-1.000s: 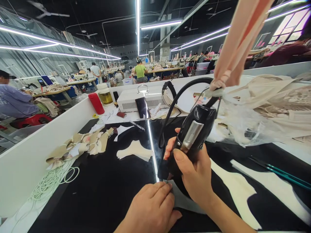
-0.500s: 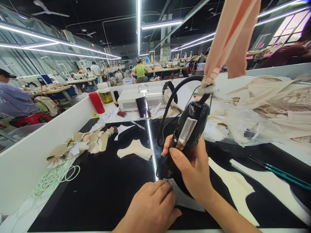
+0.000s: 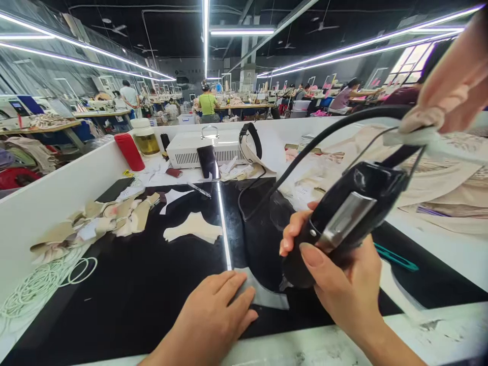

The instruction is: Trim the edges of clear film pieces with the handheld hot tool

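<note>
My right hand (image 3: 343, 284) is wrapped round a black corded hand tool (image 3: 343, 218) with a metal plate on its side, the thumb lying along its lower part. A pink fabric strip (image 3: 453, 96) is tied to the tool's upper end. The tool's lower tip is close to a curved, translucent grey piece (image 3: 263, 292) on the black mat; whether they touch I cannot tell. My left hand (image 3: 217, 310) lies flat with fingers stretched out, pressing on the left end of that grey piece. Cream cut pieces (image 3: 193, 227) lie farther back on the mat.
Fabric scraps (image 3: 114, 216) and a coil of pale cord (image 3: 41, 284) lie on the left. A white vented box (image 3: 190, 152), a phone (image 3: 208, 161) and a red cylinder (image 3: 129, 151) stand at the back. Teal tweezers (image 3: 396, 257) and a fabric pile (image 3: 430, 173) are on the right.
The tool in my right hand has moved right and tilted away from the grey piece, showing more of it. My left hand's curled fingers have flattened out on it. The view has shifted.
</note>
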The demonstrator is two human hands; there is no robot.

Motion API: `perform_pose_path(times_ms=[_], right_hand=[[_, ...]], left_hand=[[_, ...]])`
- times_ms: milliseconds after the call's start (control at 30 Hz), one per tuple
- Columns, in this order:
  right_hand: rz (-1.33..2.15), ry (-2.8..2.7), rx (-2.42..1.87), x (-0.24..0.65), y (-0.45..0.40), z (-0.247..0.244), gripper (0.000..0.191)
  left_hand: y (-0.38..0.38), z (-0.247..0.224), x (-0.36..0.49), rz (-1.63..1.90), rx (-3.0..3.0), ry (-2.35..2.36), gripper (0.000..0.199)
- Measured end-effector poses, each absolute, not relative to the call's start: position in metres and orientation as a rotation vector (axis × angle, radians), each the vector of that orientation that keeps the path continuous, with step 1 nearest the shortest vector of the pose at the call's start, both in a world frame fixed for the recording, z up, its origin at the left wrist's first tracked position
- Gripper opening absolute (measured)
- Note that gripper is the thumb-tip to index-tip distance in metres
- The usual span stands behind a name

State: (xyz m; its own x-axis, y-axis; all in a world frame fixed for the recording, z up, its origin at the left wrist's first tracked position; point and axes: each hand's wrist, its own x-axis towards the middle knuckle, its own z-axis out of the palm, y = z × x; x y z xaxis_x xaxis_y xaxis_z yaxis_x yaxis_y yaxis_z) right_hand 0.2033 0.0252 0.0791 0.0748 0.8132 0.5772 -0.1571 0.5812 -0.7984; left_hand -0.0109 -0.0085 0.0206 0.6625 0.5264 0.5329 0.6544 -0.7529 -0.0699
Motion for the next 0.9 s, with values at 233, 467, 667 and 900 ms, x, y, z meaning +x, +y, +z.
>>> perform_pose_path(times_ms=[233,467,667,900], right_hand=[[0.797,-1.246,-0.666,0.204,0.02,0.079,0.031],[0.768,-1.24,-0.65,0.201,0.018,0.082,0.034],[0.759,-1.251,-0.65,0.202,0.019,0.082,0.034],[0.726,-1.25,-0.684,0.199,0.013,0.087,0.029]], left_hand=[[-0.006,0.021,-0.013,-0.737,-2.595,-0.898,0.043],[-0.007,0.02,-0.014,-0.779,-2.579,-0.88,0.041],[-0.007,0.025,-0.015,-0.76,-2.568,-0.89,0.035],[-0.01,0.023,0.003,-0.839,-2.679,-0.801,0.036]])
